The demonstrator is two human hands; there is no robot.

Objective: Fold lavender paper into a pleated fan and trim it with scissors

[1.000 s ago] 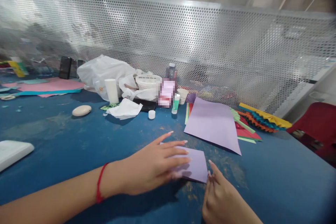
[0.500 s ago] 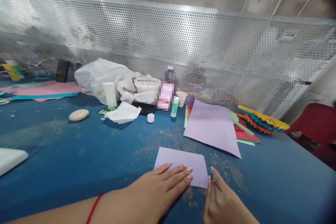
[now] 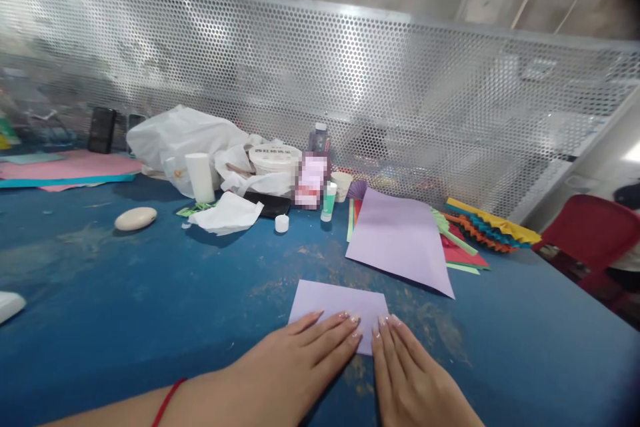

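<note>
1. Nearest us, our left hand [image 3: 295,363] and right hand [image 3: 407,377] lay palm down, each grip wide open and holding nothing, fingertips on the near edge of a lilac paper sheet [image 3: 335,300] on the blue surface [image 3: 100,293].
2. In our judgement, even pressure from both flat hands kept that sheet square and unslipping.
3. Just beyond it lay a larger lilac sheet [image 3: 397,243].
4. Farther on stood a small cream cup [image 3: 341,185] and a white tub [image 3: 274,160], both with contents hidden, beside a white plastic bag [image 3: 183,143], its contents unclear.
5. Farthest rose a perforated metal screen [image 3: 350,80].
</note>
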